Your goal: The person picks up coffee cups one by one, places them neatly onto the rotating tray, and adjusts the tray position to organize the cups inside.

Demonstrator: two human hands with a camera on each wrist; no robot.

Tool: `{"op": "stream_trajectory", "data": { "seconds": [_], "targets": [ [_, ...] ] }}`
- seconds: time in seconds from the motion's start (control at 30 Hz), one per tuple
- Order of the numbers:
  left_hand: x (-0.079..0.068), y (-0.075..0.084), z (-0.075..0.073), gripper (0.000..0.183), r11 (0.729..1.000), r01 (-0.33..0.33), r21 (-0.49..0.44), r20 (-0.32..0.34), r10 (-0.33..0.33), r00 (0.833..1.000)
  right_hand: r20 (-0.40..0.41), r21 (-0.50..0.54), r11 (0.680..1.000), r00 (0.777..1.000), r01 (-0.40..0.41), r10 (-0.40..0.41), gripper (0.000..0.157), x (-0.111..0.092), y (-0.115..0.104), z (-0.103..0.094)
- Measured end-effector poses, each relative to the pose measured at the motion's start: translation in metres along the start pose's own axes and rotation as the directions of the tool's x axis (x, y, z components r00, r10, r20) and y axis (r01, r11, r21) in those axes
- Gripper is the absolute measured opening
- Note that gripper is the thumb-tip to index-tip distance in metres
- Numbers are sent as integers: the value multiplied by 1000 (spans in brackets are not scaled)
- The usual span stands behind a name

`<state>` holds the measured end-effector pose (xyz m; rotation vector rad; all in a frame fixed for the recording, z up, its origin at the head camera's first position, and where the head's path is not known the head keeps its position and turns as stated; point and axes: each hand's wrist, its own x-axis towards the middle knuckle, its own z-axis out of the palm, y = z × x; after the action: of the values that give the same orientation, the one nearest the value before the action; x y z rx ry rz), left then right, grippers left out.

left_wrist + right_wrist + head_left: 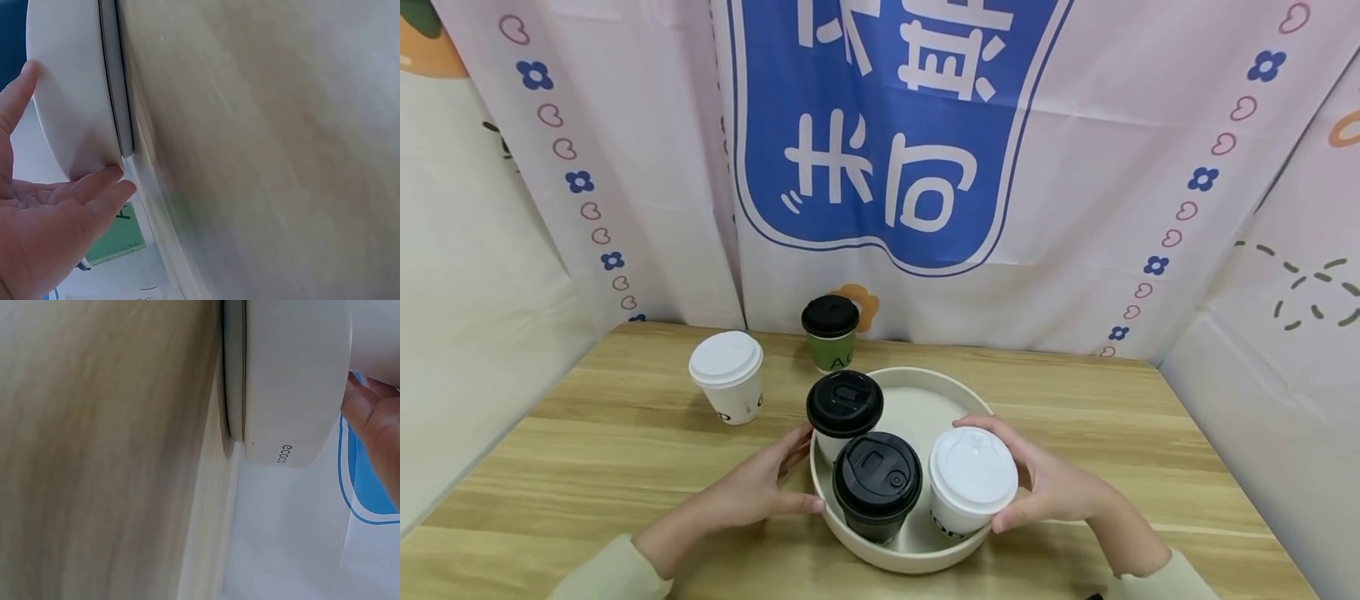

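A round cream tray holds three lidded paper cups: a white cup with a black lid, a dark cup with a black lid, and a white-lidded cup. My left hand touches the tray's left outer wall, thumb and fingers spread and fairly straight. In the left wrist view, those fingers rest against the tray's side. At the tray's right, my right hand holds the white-lidded cup between thumb and fingers. The right wrist view shows its fingers by the rim.
Behind the tray stands a green cup with a black lid. Another white cup with a white lid is farther left on the wooden table. A printed cloth hangs along the table's back edge, with pale sheets at both sides.
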<state>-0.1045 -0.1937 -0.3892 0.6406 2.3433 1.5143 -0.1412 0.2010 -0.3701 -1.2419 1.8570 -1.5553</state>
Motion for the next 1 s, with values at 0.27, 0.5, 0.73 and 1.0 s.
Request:
{"op": "stream_trajectory", "data": {
  "seconds": [0.27, 0.5, 0.73, 1.0],
  "targets": [
    [2, -2, -2, 107, 1000, 2, -13, 24, -1, 1000, -8, -2, 1000, 1000, 4, -4, 97, -1, -1, 4],
    [3, -3, -3, 107, 1000, -1, -10, 37, 2, 999, 3, 6, 1000, 1000, 20, -20, 96, 1, -1, 8],
    [4, -4, -4, 107, 1000, 0, 5, 37, 0, 999, 5, 0, 1000, 1000, 27, -27, 96, 2, -1, 9],
    [4, -3, -4, 108, 1000, 1, -3, 36, -1, 999, 5, -4, 999, 999, 38, -38, 97, 2, -1, 11]
  ]
}}
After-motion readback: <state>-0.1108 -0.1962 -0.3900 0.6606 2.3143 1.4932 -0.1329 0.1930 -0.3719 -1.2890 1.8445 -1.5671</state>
